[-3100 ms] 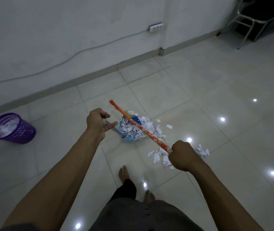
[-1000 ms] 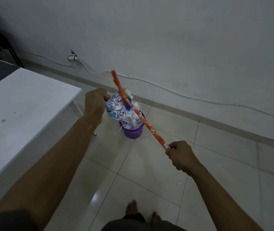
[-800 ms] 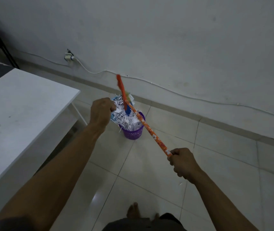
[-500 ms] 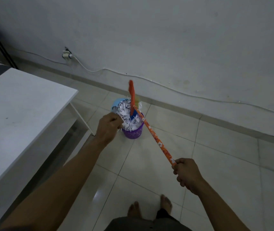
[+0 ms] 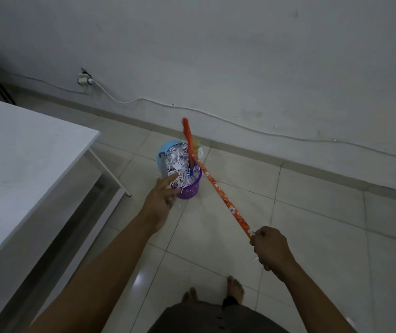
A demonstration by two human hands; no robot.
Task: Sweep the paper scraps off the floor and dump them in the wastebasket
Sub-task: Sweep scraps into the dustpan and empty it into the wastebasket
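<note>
While the white table (image 5: 23, 159) sits idle at the far left, the action is all at the wall, and we are plainly in the dumping step. Left hand (image 5: 160, 200) reaches out low, index finger stretched toward the pile, the other fingers curled around the grey handle of the dustpan (image 5: 166, 150), whose blue pan stands tipped up above the purple wastebasket (image 5: 188, 189). How firm that grip is, I cannot tell from here. Scraps (image 5: 180, 168) are heaped white and shredded, spilling from the pan face down into the basket mouth and mounding over its rim, so most of the load looks to be home or on its way. Moving right, the broom (image 5: 218, 188) slants across the shot, its orange patterned stick running from the basket up-left end, where the red head pokes above the pile, down to the right hand (image 5: 270, 248), which is closed in a fist around the stick's end. Bare feet show at the bottom on clean-looking tile; I see no loose scraps on the floor around the basket, bar perhaps a fleck or two near its base. Next move, by my reading: tip the pan steeper or give it a shake so the clinging paper slides in, maybe use the broom head to push the mound down, and mind the overfull rim, since that heap could easily tumble out.
</note>
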